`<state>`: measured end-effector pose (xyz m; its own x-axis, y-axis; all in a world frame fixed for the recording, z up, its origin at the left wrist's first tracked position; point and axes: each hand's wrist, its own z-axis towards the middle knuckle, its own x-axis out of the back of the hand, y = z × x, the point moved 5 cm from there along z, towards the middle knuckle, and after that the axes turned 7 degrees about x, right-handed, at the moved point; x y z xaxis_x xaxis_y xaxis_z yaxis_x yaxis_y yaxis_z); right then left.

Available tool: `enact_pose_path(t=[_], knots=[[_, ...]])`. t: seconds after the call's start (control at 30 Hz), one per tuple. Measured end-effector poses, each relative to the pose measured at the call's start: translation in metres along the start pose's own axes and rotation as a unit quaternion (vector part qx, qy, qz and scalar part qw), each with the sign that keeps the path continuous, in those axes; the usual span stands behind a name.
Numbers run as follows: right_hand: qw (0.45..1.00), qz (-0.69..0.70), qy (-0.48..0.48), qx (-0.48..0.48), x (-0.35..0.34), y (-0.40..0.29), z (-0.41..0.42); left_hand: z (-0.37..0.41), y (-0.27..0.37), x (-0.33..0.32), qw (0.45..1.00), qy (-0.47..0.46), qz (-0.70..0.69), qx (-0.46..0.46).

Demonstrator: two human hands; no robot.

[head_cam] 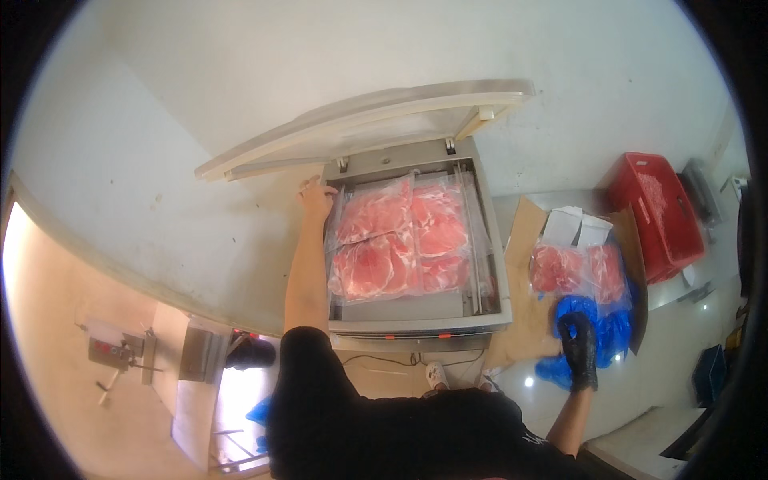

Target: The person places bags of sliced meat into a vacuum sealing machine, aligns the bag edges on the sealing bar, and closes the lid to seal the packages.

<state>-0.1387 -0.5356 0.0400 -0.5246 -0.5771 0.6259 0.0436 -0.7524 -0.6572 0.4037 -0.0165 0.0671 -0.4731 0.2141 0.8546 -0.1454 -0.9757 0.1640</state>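
Note:
My bare left hand (317,193) rests at the left rim of a vacuum chamber sealer (505,300), near its back corner, fingers apart. The raised lid (372,123) tilts over the back. Several clear bags of sliced raw meat (375,264) lie in the chamber, overlapping in two columns. To the right, my right hand (577,345), in a black glove, is at the blue plastic liner (609,336) of a cardboard box (525,231); whether its fingers grip the plastic is unclear. Two more bags of meat (558,270) lie in the box, beside white cartons (563,225).
A red plastic crate (675,222) with pinkish contents stands on the metal table (666,294) at right. A white wall rises behind the sealer. Cables (384,359) lie on the floor below, by my shoes (437,376). A machine with a handle (111,354) is at lower left.

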Motion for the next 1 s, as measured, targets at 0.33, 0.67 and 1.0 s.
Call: enact_pose_path(t=[0.33, 0.67, 1.0], knots=[[1.0, -0.013, -0.003, -0.014, -0.006, -0.025, 0.01, 0.0, -0.01, -0.004, 0.998, 0.069, -0.012, 0.001], [1.0, -0.022, 0.008, -0.011, 0.022, 0.01, 0.009, -0.07, 0.066, 0.138, 0.944, 0.172, -0.277, -0.052], [0.983, -0.086, 0.092, -0.134, 0.096, 0.103, -0.029, -0.282, 0.118, 0.209, 0.902, 0.172, -0.379, 0.113]])
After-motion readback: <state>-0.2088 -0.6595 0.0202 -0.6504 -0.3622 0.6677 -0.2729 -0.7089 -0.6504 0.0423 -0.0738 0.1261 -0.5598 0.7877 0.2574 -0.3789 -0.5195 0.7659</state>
